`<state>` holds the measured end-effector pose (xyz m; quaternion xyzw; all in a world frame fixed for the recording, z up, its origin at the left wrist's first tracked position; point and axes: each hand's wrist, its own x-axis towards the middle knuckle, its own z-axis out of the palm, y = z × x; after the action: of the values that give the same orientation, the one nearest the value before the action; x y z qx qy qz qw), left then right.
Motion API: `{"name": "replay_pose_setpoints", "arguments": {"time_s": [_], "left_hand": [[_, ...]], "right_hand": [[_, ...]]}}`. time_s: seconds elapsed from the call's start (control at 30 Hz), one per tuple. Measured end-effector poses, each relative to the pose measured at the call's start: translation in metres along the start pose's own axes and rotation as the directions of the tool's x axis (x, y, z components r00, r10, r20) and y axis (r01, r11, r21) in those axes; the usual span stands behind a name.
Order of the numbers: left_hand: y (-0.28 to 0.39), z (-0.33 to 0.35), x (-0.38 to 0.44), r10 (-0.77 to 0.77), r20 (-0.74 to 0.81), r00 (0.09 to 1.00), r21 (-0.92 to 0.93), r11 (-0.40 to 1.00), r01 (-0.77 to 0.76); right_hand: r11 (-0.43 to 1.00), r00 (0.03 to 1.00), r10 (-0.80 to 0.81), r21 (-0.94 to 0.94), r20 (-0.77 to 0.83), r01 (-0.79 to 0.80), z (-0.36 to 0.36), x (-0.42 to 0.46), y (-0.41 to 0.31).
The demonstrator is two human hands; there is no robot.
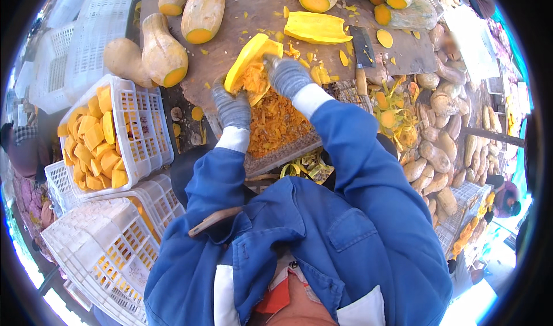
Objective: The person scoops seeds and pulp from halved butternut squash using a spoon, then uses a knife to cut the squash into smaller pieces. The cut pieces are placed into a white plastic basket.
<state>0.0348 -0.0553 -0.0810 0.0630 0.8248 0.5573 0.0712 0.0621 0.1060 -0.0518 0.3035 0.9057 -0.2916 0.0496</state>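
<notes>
My left hand (pixel 232 105), in a grey knit glove, grips the lower end of a peeled, cut-open pumpkin piece (pixel 247 62), tilted with its hollow towards me. Stringy orange pulp (pixel 254 76) fills that hollow. My right hand (pixel 287 75), gloved the same way, is curled at the hollow's right edge; whether its fingers hold a small tool is hidden. Below both hands, a crate (pixel 285 152) is heaped with scraped pulp and seeds (pixel 276 121). Another peeled, hollowed pumpkin piece (pixel 317 27) lies on the wooden board (pixel 255 2) beyond my hands.
A cleaver (pixel 363 47) lies at the board's right, its wooden handle (pixel 361 80) towards me. Whole-skinned pumpkins (pixel 203 10) with cut ends line the far side. At left, a white plastic crate (pixel 144 129) holds orange chunks (pixel 93 138). Peelings (pixel 395 114) and piled pumpkins (pixel 436 149) lie right.
</notes>
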Motion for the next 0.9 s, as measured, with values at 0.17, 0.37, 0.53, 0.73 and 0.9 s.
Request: {"name": "replay_pose_setpoints", "arguments": {"time_s": [0.17, 0.37, 0.53, 0.73, 0.9], "left_hand": [[0.005, -0.018, 0.040, -0.060, 0.206, 0.977, 0.096, 0.995, 0.041], [0.032, -0.034, 0.127, -0.086, 0.667, 0.740, 0.380, 0.894, -0.238], [0.038, -0.007, 0.124, 0.179, 0.376, 0.909, 0.311, 0.900, -0.306], [-0.004, 0.024, 0.034, 0.028, 0.033, 0.999, 0.279, 0.960, -0.036], [-0.002, 0.016, 0.027, -0.213, 0.126, 0.969, 0.453, 0.881, 0.135]], "right_hand": [[0.959, 0.995, -0.098, 0.267, 0.013, 0.091, -0.013, -0.030, 0.028], [0.975, 0.968, -0.218, -0.065, -0.124, 0.212, -0.036, -0.016, 0.039], [0.978, 0.981, -0.034, -0.196, 0.189, 0.072, -0.037, 0.010, 0.017], [0.988, 0.968, 0.148, -0.077, 0.203, -0.135, 0.005, -0.015, 0.015], [0.980, 0.966, 0.101, 0.144, 0.239, -0.138, 0.006, -0.026, 0.027]]}}
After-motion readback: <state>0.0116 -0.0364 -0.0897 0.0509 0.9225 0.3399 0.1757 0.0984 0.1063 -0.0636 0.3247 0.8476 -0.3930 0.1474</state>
